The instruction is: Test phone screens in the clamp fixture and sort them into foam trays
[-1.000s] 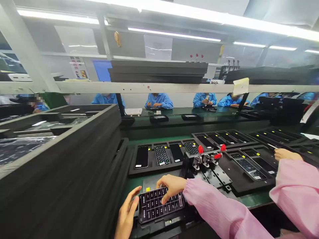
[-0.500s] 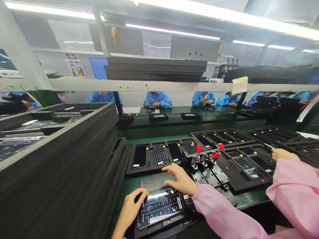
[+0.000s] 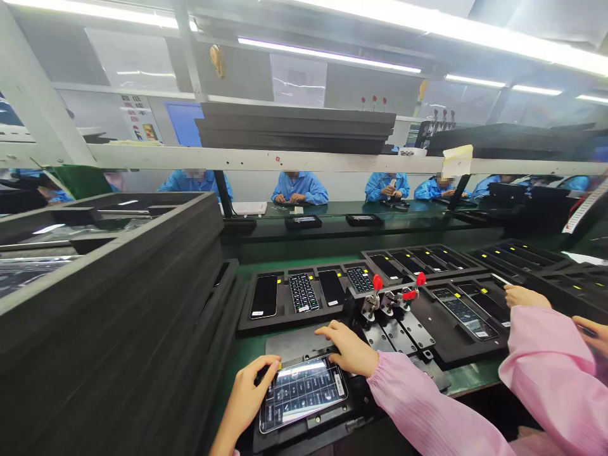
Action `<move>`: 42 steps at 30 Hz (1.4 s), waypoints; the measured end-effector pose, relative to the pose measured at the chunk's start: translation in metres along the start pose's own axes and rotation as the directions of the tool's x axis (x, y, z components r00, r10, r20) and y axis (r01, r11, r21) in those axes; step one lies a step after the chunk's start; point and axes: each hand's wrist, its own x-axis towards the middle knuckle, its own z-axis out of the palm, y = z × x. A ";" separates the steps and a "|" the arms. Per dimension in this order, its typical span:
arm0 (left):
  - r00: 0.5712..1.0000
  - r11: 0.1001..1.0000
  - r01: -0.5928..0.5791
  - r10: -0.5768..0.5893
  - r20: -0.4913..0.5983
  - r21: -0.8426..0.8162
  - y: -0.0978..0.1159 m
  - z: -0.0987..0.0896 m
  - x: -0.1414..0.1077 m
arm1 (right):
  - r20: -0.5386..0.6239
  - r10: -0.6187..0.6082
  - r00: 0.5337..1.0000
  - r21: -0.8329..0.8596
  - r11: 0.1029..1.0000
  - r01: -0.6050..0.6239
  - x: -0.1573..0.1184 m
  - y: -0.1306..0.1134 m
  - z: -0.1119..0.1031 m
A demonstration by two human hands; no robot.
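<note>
A phone (image 3: 304, 392) with a lit grid on its screen lies tilted in a black fixture (image 3: 327, 419) at the bottom centre. My left hand (image 3: 249, 396) is at its upper left corner, thumb and forefinger closed there beside a small yellow tab. My right hand (image 3: 349, 348), in a pink sleeve, is over the upper right edge of the phone, fingers apart and holding nothing; its thumb is by the screen's edge. Right of this hand stand metal clamps with red knobs (image 3: 377, 282). Behind the hands, a foam tray (image 3: 244, 324) holds several phones.
Stacked foam trays (image 3: 118, 316) rise high on the left. More phone trays (image 3: 439, 351) lie to the right, where another person's hand (image 3: 527, 296) holds a thin light object. A white shelf beam (image 3: 304, 159) crosses above the bench. People in blue sit beyond.
My right hand has come down and slightly right, its thumb now near the phone's upper edge. My left hand stays at the corner. The other person's hand has shifted left, and another hand shows at the right edge.
</note>
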 end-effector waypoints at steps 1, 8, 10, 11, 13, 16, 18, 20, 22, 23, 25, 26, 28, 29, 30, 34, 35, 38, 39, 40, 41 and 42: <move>1.000 1.000 -0.010 0.010 -0.003 0.011 -0.001 0.000 0.000 | -0.040 -0.012 0.999 0.019 1.000 0.013 -0.001 -0.002 -0.004; 0.995 0.996 -0.090 0.089 -0.050 -0.014 0.015 0.025 0.004 | -0.465 0.022 0.885 0.234 0.967 0.099 -0.027 -0.022 -0.059; 0.994 0.993 -0.112 0.113 0.012 -0.047 0.027 0.038 0.008 | -0.524 0.059 0.849 0.264 0.960 0.096 -0.034 -0.021 -0.070; 0.991 0.990 -0.121 0.124 0.040 -0.067 0.033 0.045 0.011 | -0.545 0.073 0.835 0.274 0.957 0.095 -0.038 -0.020 -0.073; 0.987 0.987 -0.133 0.141 0.077 -0.095 0.042 0.057 0.017 | -0.568 0.095 0.817 0.289 0.953 0.090 -0.043 -0.015 -0.075; 0.983 0.984 -0.143 0.153 0.098 -0.106 0.049 0.070 0.025 | -0.590 0.102 0.801 0.286 0.954 0.089 -0.049 -0.008 -0.074; 0.982 0.983 -0.150 0.161 0.102 -0.106 0.050 0.074 0.030 | -0.597 0.104 0.796 0.281 0.956 0.085 -0.052 -0.004 -0.074; 0.980 0.982 -0.160 0.170 0.102 -0.103 0.050 0.077 0.031 | -0.603 0.114 0.789 0.286 0.955 0.080 -0.055 -0.002 -0.074; 0.977 0.980 -0.174 0.184 0.107 -0.100 0.051 0.077 0.031 | -0.617 0.124 0.778 0.296 0.952 0.083 -0.057 -0.001 -0.076; 0.975 0.978 -0.182 0.193 0.113 -0.101 0.051 0.077 0.030 | -0.625 0.128 0.770 0.301 0.950 0.086 -0.057 -0.001 -0.076; 0.967 0.974 -0.200 0.214 0.136 -0.107 0.052 0.075 0.026 | -0.650 0.137 0.747 0.309 0.946 0.096 -0.058 0.000 -0.077; 0.963 0.972 -0.208 0.224 0.149 -0.111 0.052 0.074 0.024 | -0.669 0.141 0.729 0.309 0.945 0.102 -0.058 0.000 -0.078; 0.954 0.967 -0.221 0.241 0.178 -0.126 0.051 0.070 0.020 | -0.726 0.140 0.674 0.290 0.950 0.115 -0.058 0.000 -0.079; 0.949 0.965 -0.225 0.248 0.193 -0.137 0.049 0.068 0.018 | -0.761 0.125 0.636 0.261 0.958 0.123 -0.057 0.000 -0.080; 0.945 0.962 -0.227 0.255 0.205 -0.149 0.048 0.066 0.017 | -0.799 0.097 0.593 0.212 0.969 0.127 -0.056 -0.001 -0.081; 0.944 0.948 -0.210 0.260 0.201 -0.238 0.041 0.062 0.018 | -0.858 -0.146 0.493 -0.117 0.989 0.089 -0.044 -0.006 -0.091; 0.949 0.945 -0.201 0.254 0.187 -0.260 0.040 0.063 0.019 | -0.830 -0.201 0.520 -0.194 0.979 0.069 -0.039 -0.007 -0.094; 0.964 0.943 -0.178 0.225 0.145 -0.282 0.039 0.067 0.023 | -0.686 -0.266 0.677 -0.332 0.943 0.035 -0.030 -0.008 -0.102; 0.967 0.945 -0.173 0.216 0.133 -0.278 0.039 0.068 0.024 | -0.659 -0.263 0.705 -0.342 0.939 0.030 -0.030 -0.008 -0.103; 0.970 0.947 -0.170 0.210 0.124 -0.273 0.038 0.070 0.025 | -0.660 -0.262 0.704 -0.341 0.939 0.030 -0.032 -0.008 -0.102; 0.972 0.949 -0.167 0.204 0.116 -0.268 0.037 0.071 0.025 | -0.686 -0.266 0.677 -0.336 0.941 0.029 -0.037 -0.008 -0.100; 0.974 0.951 -0.166 0.201 0.109 -0.262 0.036 0.072 0.026 | -0.728 -0.274 0.629 -0.334 0.942 0.025 -0.044 -0.007 -0.095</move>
